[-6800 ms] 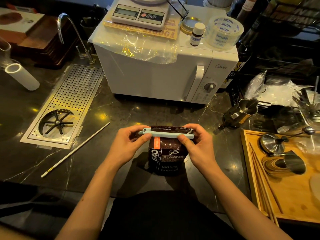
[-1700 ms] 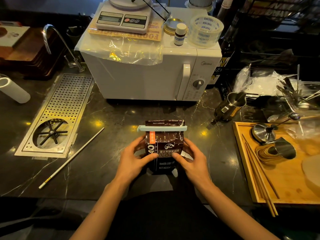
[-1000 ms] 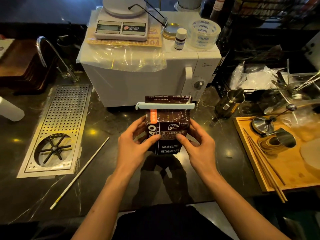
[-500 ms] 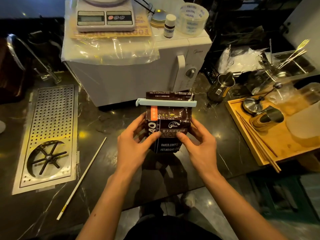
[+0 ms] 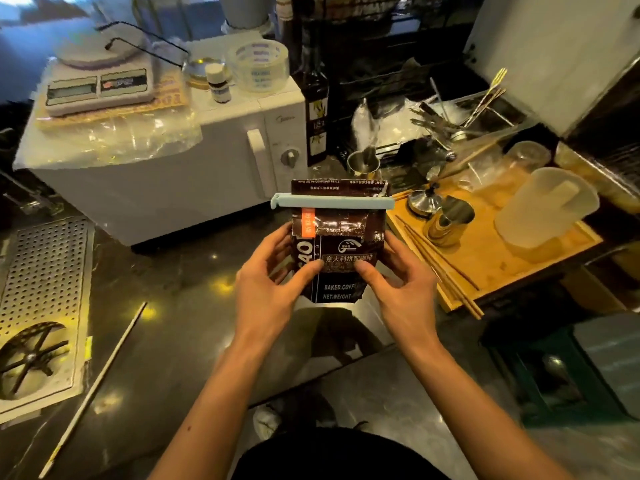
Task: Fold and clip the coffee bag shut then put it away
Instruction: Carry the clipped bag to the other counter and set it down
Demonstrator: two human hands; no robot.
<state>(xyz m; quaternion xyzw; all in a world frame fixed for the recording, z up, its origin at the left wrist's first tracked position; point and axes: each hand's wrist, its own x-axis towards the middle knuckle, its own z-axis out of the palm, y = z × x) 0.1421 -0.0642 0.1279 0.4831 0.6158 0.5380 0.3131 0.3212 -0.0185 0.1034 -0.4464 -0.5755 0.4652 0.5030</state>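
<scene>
The dark brown coffee bag (image 5: 341, 244) is held upright in the air above the front edge of the dark counter. A pale blue bar clip (image 5: 332, 201) is clamped across its folded top. My left hand (image 5: 273, 287) grips the bag's left side and my right hand (image 5: 398, 282) grips its right side, thumbs pressed on the printed front.
A white microwave (image 5: 207, 168) with a scale (image 5: 97, 84) and a tape roll (image 5: 258, 64) on top stands behind. At the right lies a wooden tray (image 5: 491, 251) with metal cups and chopsticks. A perforated drain grate (image 5: 41, 289) and a thin white stick (image 5: 93, 386) are at the left.
Both hands lifted the clipped bag off the counter and carried it rightward. The view has swung to the right, toward the wooden tray and the floor.
</scene>
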